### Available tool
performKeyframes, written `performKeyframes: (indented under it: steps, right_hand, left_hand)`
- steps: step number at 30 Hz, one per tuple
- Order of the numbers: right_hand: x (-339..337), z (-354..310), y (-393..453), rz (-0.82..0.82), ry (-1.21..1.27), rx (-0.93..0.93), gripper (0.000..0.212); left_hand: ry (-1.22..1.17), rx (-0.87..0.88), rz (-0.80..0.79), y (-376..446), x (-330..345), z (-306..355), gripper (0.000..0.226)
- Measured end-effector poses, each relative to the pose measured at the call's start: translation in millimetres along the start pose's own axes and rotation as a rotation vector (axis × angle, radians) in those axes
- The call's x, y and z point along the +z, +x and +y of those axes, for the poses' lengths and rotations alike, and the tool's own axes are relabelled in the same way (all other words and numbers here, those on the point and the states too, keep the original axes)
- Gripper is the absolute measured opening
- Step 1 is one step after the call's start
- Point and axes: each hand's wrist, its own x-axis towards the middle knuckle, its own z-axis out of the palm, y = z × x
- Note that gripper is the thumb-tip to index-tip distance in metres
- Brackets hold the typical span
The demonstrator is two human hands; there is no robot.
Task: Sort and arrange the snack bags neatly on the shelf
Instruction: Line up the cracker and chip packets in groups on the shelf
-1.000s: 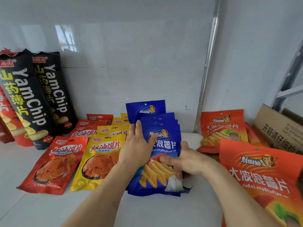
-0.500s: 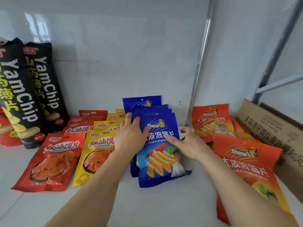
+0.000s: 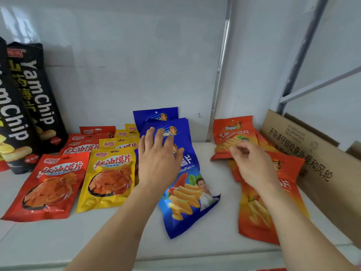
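The white shelf (image 3: 121, 241) holds everything. Tall black chip bags (image 3: 37, 98) stand at nine o'clock. A brown box (image 3: 320, 163) leans at three o'clock. Orange bags (image 3: 259, 216) lie beside it, red bags (image 3: 48, 184) and yellow bags (image 3: 109, 178) at eight o'clock. Blue bags (image 3: 187, 202) lie in the middle, under the flat left hand (image 3: 158, 163) with straight fingers. The right hand (image 3: 254, 165) is above the orange bags, fingers loosely bent, holding nothing.

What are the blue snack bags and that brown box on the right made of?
The blue snack bags look like thin glossy plastic film: they show sheen, printed graphics and soft creases. The brown box looks like matte corrugated cardboard, with a dull tan surface, black print and folded flaps.
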Motion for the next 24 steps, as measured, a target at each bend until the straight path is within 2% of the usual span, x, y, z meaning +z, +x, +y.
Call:
performKeyframes:
  steps: [3, 8, 10, 14, 19, 22, 24]
  right_hand:
    - [-29, 25, -13, 0.075, 0.021, 0.034, 0.036]
    - [-58, 71, -29, 0.157, -0.046, 0.067, 0.032]
    - [-63, 87, -35, 0.183, -0.049, 0.06, 0.03]
    - [-65, 109, -44, 0.134, -0.017, 0.091, 0.041]
    - [-58, 120, -42, 0.01, 0.046, 0.215, 0.069]
    - [-56, 122, -34, -0.02, 0.088, 0.267, 0.072]
    - [-54, 124, -31, -0.02, 0.121, 0.288, 0.072]
  left_hand:
    - [-0.033, 0.03, -0.008, -2, -2, 26, 0.048]
    - [-0.245, 0.041, -0.138, -1, 3, 88, 0.049]
    - [-0.349, -0.004, -0.213, 3, 6, 113, 0.049]
    - [-0.609, -0.25, -0.404, 20, 22, 148, 0.05]
    - [-0.884, -0.585, -0.465, 49, 37, 172, 0.041]
    - [-1.016, -0.735, -0.521, 68, 54, 171, 0.051]
    - [-1.082, -0.824, -0.557, 76, 67, 169, 0.048]
